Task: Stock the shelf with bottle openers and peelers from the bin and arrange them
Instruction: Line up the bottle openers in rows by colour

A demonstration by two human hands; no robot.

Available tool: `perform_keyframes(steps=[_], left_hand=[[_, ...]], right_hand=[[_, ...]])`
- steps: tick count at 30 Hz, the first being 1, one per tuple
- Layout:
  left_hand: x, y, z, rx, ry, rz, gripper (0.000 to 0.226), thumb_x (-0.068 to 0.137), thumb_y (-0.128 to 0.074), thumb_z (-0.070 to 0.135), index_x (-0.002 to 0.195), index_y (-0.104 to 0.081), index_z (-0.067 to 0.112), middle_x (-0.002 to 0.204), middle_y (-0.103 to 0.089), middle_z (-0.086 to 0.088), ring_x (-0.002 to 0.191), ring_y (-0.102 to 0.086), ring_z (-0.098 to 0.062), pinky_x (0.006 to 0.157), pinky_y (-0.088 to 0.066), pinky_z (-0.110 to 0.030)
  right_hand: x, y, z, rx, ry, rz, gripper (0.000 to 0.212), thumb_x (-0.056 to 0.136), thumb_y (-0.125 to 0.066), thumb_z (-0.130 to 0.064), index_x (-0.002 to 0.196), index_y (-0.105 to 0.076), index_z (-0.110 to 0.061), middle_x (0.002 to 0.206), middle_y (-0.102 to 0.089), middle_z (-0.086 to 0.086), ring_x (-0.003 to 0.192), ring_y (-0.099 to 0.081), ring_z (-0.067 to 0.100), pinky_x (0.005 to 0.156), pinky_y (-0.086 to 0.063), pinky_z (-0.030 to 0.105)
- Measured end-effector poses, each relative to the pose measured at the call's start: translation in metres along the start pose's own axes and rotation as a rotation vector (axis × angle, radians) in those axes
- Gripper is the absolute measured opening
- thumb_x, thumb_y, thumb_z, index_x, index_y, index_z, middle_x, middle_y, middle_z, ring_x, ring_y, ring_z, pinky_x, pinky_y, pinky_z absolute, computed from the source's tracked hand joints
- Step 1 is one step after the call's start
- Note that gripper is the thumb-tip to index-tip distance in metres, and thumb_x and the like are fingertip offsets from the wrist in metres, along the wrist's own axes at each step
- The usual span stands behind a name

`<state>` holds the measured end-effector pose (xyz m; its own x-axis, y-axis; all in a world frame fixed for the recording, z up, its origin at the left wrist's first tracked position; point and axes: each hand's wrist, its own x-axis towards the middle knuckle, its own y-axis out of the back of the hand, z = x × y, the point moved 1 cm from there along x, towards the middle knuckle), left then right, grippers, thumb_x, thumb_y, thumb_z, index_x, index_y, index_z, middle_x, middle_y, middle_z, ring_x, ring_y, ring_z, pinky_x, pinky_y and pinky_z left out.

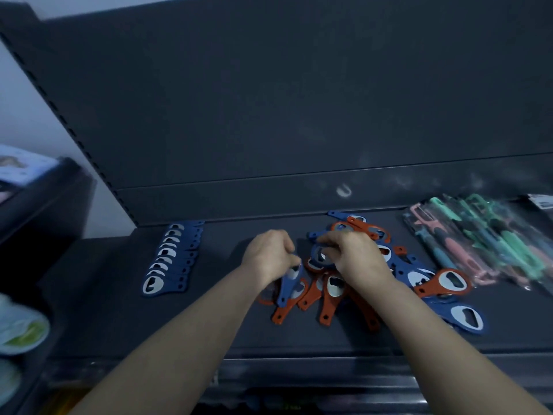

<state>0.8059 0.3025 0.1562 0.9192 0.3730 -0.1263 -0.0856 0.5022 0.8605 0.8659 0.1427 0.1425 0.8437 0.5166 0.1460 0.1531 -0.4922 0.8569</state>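
A loose pile of blue and orange bottle openers (338, 283) lies on the dark shelf (209, 319) at centre. My left hand (270, 254) holds a blue opener (288, 287) by its head at the pile's left edge. My right hand (353, 256) reaches into the pile's top and pinches another blue opener (320, 256). A neat overlapping row of blue openers (170, 259) lies to the left. Packaged peelers (478, 241) in pink, teal and green lie at the right, blurred.
The shelf's dark back panel (299, 115) rises behind the openers. The shelf's front edge (299, 359) runs below my forearms. A neighbouring shelf (39, 193) with pale packages stands at the left. A lone orange opener (446, 284) and a blue one (463, 320) lie right of the pile.
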Motion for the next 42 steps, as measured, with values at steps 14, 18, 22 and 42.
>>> perform_keyframes(steps=[14,18,22,42], left_hand=[[-0.083,0.065,-0.2,-0.485,0.253,0.228,0.023,0.081,-0.07,0.007,0.075,-0.052,0.022,0.069,-0.058,0.0,0.058,-0.06,-0.011,0.056,-0.044,-0.023],[-0.094,0.081,-0.242,-0.184,0.231,0.267,0.016,0.076,-0.076,0.029,0.072,-0.06,0.028,0.073,-0.065,0.01,0.074,-0.062,-0.01,0.065,-0.044,-0.025],[-0.089,0.091,-0.261,-0.177,0.209,0.242,0.015,0.076,-0.078,0.029,0.08,-0.065,0.023,0.073,-0.066,0.013,0.073,-0.065,-0.01,0.068,-0.052,-0.03],[-0.076,0.104,-0.284,-0.068,0.097,0.299,0.013,0.093,-0.053,0.026,0.103,-0.06,0.021,0.102,-0.069,-0.003,0.095,-0.064,-0.025,0.079,-0.052,-0.034]], right_hand=[[0.0,-0.074,-0.149,0.069,0.143,-0.093,0.011,0.086,-0.067,-0.03,0.097,-0.065,-0.03,0.096,-0.069,-0.012,0.096,-0.062,0.013,0.076,-0.047,0.028],[-0.004,-0.097,-0.18,0.081,0.179,-0.117,0.011,0.084,-0.069,-0.027,0.095,-0.067,-0.026,0.091,-0.063,-0.008,0.093,-0.062,0.017,0.078,-0.049,0.031],[-0.01,-0.114,-0.203,0.068,0.164,-0.129,0.014,0.083,-0.071,-0.028,0.097,-0.069,-0.028,0.093,-0.064,-0.008,0.093,-0.061,0.016,0.08,-0.048,0.029],[-0.009,-0.176,-0.261,-0.01,0.089,-0.096,0.013,0.083,-0.067,-0.033,0.095,-0.071,-0.035,0.098,-0.058,-0.01,0.099,-0.055,0.011,0.075,-0.043,0.026]])
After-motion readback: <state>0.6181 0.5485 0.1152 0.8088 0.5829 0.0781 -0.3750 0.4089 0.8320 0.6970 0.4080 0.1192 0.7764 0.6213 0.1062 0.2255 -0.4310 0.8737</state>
